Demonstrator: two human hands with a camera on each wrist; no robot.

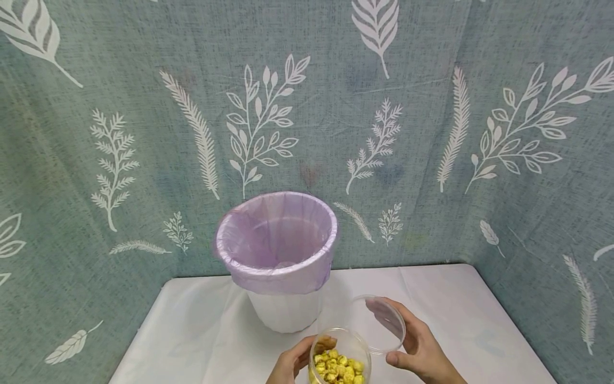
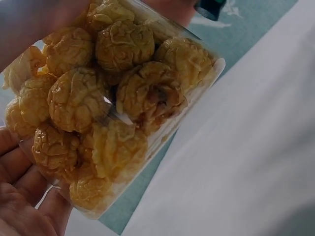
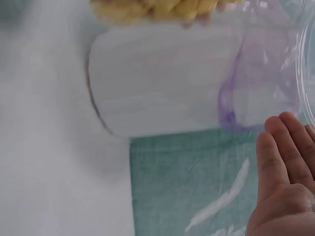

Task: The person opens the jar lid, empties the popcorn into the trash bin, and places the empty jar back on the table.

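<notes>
Steadily: left hand (image 1: 289,362) curls fingers round clear jar (image 1: 354,344) of yellow popcorn (image 1: 338,368), in front of purple-lined wastebasket (image 1: 286,308); right hand (image 1: 423,346) pinches clear lid (image 1: 365,328) between fingers and thumb, just beside jar's mouth; best hold jar level, squeeze likely-thin wall lightly, draw lid clear

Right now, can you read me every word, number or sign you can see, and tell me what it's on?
There are none that I can read.
The clear tub, clear lid, white bin and purple liner show no writing.
The green cloth has only white leaf pictures, not letters.
</notes>
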